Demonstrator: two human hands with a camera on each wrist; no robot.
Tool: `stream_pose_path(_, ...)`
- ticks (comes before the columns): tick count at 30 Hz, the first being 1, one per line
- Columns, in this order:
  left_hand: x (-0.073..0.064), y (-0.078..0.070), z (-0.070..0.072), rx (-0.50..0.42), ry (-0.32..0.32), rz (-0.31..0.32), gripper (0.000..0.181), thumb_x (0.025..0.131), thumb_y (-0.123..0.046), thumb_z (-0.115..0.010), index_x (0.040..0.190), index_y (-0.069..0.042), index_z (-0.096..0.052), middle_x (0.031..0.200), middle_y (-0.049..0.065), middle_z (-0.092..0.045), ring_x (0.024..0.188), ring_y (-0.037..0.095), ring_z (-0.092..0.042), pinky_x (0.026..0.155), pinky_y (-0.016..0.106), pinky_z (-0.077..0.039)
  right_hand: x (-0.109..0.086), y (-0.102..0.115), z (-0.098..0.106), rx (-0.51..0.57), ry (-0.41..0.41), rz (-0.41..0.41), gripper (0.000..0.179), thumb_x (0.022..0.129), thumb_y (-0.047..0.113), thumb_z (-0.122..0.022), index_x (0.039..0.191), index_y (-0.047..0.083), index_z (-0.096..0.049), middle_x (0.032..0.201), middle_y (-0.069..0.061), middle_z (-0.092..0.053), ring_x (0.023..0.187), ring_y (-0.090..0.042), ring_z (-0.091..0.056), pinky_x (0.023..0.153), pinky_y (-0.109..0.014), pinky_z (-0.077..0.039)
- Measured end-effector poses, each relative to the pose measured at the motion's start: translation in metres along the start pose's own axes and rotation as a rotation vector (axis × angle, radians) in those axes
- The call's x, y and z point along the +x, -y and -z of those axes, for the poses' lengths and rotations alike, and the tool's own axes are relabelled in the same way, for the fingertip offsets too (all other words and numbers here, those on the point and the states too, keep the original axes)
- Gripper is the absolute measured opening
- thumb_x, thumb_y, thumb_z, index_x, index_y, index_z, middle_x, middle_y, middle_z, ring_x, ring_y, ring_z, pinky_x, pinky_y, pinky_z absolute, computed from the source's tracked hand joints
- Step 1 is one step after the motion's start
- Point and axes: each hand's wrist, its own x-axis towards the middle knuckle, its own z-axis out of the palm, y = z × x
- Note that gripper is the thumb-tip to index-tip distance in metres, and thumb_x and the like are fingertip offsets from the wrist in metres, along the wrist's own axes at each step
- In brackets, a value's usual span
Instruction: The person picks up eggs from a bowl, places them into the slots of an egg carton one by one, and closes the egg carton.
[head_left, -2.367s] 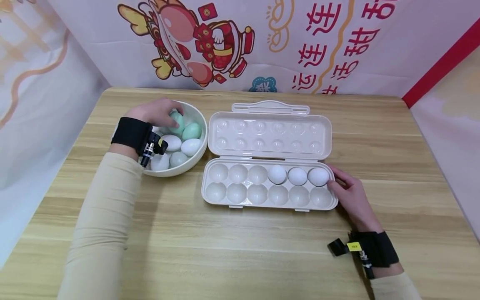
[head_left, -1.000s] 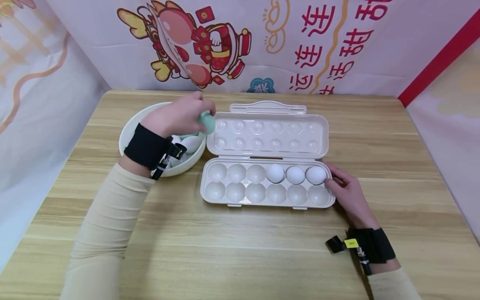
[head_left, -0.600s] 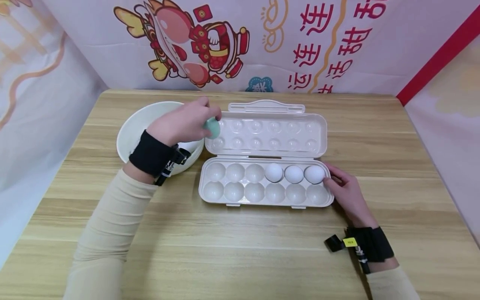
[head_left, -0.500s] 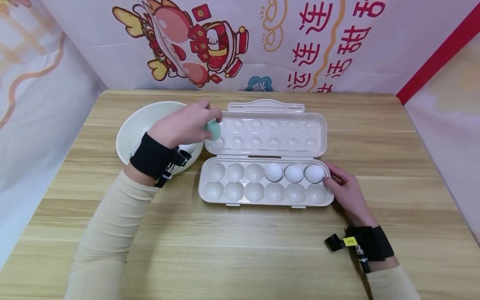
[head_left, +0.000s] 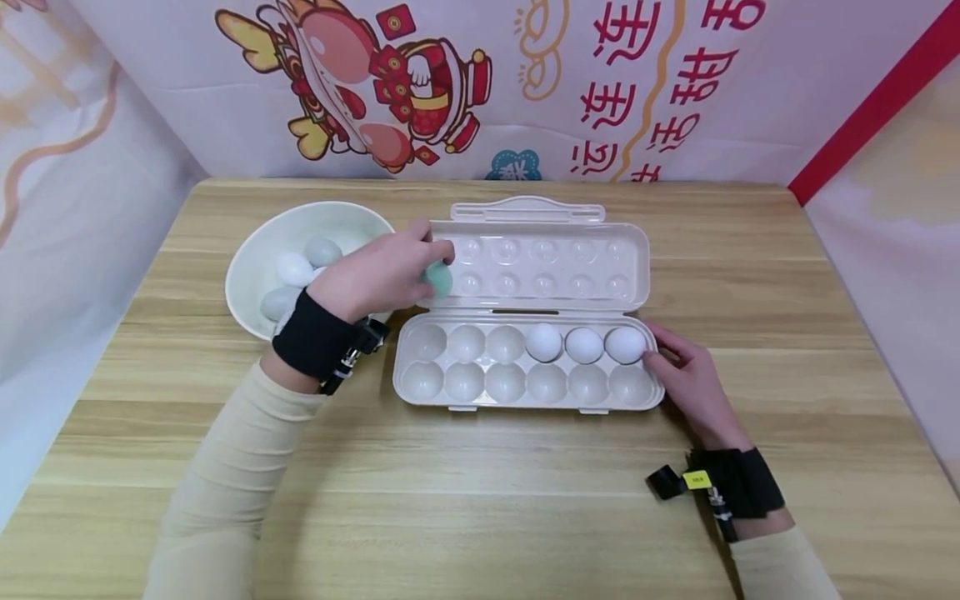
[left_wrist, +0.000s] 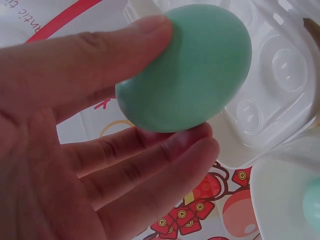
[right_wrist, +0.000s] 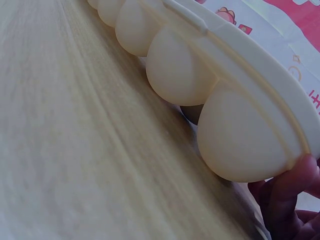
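Note:
In the head view my left hand (head_left: 378,275) holds a pale green egg (head_left: 438,280) over the left end of the raised lid (head_left: 633,262). The left wrist view shows this egg (left_wrist: 185,70) between the thumb and the fingertips. Below the lid lies the white egg box (head_left: 506,383), open, with three white eggs (head_left: 584,345) at the right of its back row; the other cups are bare. My right hand (head_left: 697,387) grips the box's right end, thumb at the rim. Seen from the right wrist, the rounded cup undersides (right_wrist: 245,135) stand close over the table.
A white bowl (head_left: 243,279) with several grey and white eggs (head_left: 294,269) stands left of the box, partly behind my left hand. In the left wrist view a green egg (left_wrist: 312,205) shows inside it. A printed cloth (head_left: 675,108) hangs behind the wooden table (head_left: 487,500).
My left hand has taken the green egg from the bowl and carried it right to the lid's left end, lately a little nearer to me. My right hand has kept its grip.

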Motion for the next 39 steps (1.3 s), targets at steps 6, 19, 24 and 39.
stream_pose_path(6,-0.002,-0.004,-0.007,0.006,-0.003,-0.007,0.031,0.082,-0.009,-0.065,0.112,-0.008,-0.055,0.104,0.016,-0.044,0.072,0.027,-0.054,0.068,0.036,-0.05,0.001,0.001,0.0,-0.004,0.004,-0.004,0.045,0.093,0.017,-0.051,0.136,0.007,-0.042,0.139,-0.021,-0.042,0.12,-0.018,-0.044,0.082,-0.008,-0.042)
stream_pose_path(19,-0.002,-0.019,-0.024,0.031,-0.032,-0.091,0.031,0.082,-0.008,-0.065,0.112,-0.007,-0.056,0.097,0.014,-0.049,0.075,0.025,-0.052,0.069,0.035,-0.049,0.0,0.002,-0.001,0.032,-0.004,0.007,0.044,0.092,0.013,-0.051,0.134,0.005,-0.044,0.137,-0.023,-0.044,0.113,-0.008,-0.048,0.081,-0.008,-0.043)
stream_pose_path(24,0.001,-0.023,-0.031,-0.002,-0.018,-0.106,0.027,0.082,-0.008,-0.065,0.108,-0.007,-0.056,0.095,0.013,-0.048,0.074,0.024,-0.053,0.069,0.035,-0.049,0.0,0.002,-0.001,0.035,-0.009,-0.008,0.043,0.092,0.014,-0.051,0.134,0.006,-0.045,0.136,-0.022,-0.044,0.109,-0.005,-0.05,0.079,-0.009,-0.045)
stream_pose_path(39,0.013,-0.037,-0.042,0.024,-0.043,-0.168,0.025,0.079,-0.009,-0.068,0.101,-0.008,-0.056,0.09,0.012,-0.048,0.068,0.023,-0.052,0.06,0.033,-0.047,0.0,-0.001,0.002,0.042,0.0,-0.009,0.044,0.092,0.013,-0.05,0.135,0.006,-0.043,0.137,-0.024,-0.042,0.111,-0.008,-0.049,0.08,-0.009,-0.045)
